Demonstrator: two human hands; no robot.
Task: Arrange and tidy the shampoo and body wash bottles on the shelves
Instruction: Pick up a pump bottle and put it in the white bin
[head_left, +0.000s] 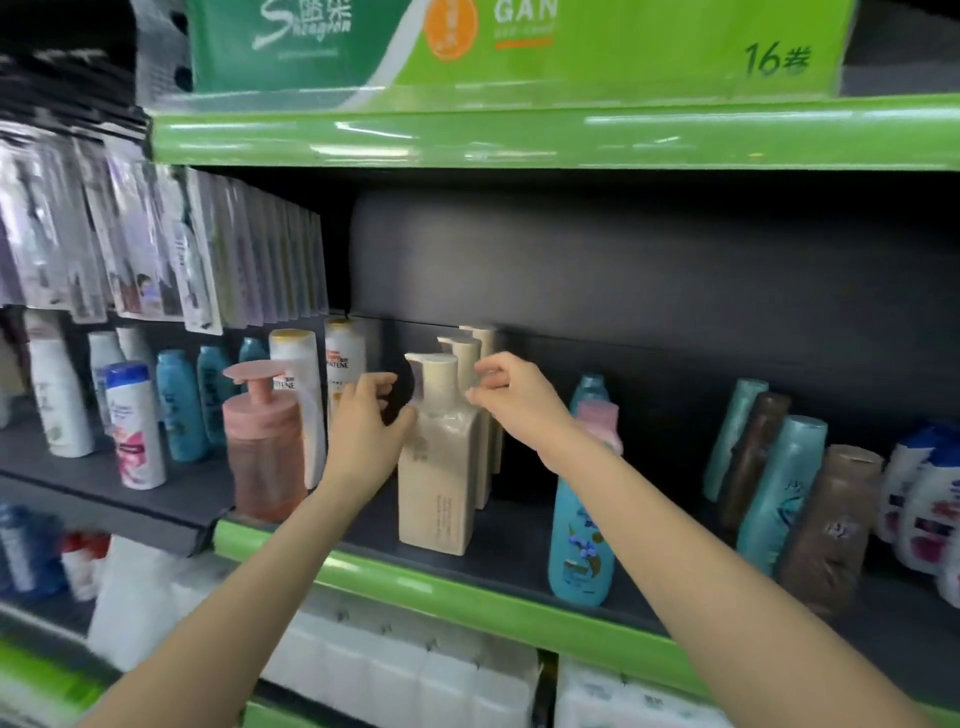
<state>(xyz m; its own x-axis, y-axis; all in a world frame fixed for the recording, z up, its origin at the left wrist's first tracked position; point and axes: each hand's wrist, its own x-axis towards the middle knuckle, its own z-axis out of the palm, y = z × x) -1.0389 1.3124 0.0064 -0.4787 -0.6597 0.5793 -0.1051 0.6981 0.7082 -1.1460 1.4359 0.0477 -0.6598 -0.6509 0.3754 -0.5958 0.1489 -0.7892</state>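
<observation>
Beige pump bottle (439, 467) upright; left hand (370, 426) cups shoulder, right hand (511, 402) pinches pump neck.

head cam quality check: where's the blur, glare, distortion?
Head view: motion blur smears the hanging packets and the pink pump bottle; both hands, left hand and right hand, are soft; streaky glare on the green shelf edge; wide-angle bowing of shelf lines; shelf back is dark.

"PANTENE" on white bottle (345, 358); "16" on green pack (675, 47)
</observation>
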